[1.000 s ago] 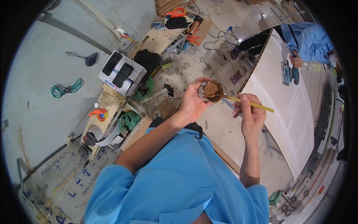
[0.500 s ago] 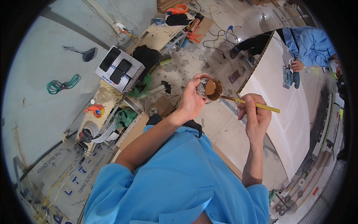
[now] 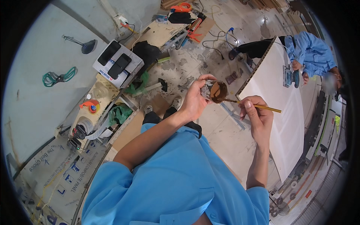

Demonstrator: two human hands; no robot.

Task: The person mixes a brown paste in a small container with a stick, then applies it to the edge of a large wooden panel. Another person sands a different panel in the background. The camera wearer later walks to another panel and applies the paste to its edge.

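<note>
My left hand (image 3: 195, 98) grips a small round container (image 3: 214, 91) tilted on its side, with brown paste inside. My right hand (image 3: 258, 117) pinches a thin yellow stick (image 3: 258, 107) whose tip reaches into the container's open mouth. Both hands are held out in front of my blue shirt, above the dusty floor and my shoes.
A large white panel (image 3: 277, 123) lies at the right, where another person in blue (image 3: 311, 52) holds a teal power tool on it. A tool case (image 3: 117, 63), boxes, orange tape (image 3: 92, 106), cables and an orange clamp (image 3: 182, 6) crowd the floor at the left and top.
Both hands and the container have stayed together with the stick tip inside; the view has shifted slightly as my head moved.
</note>
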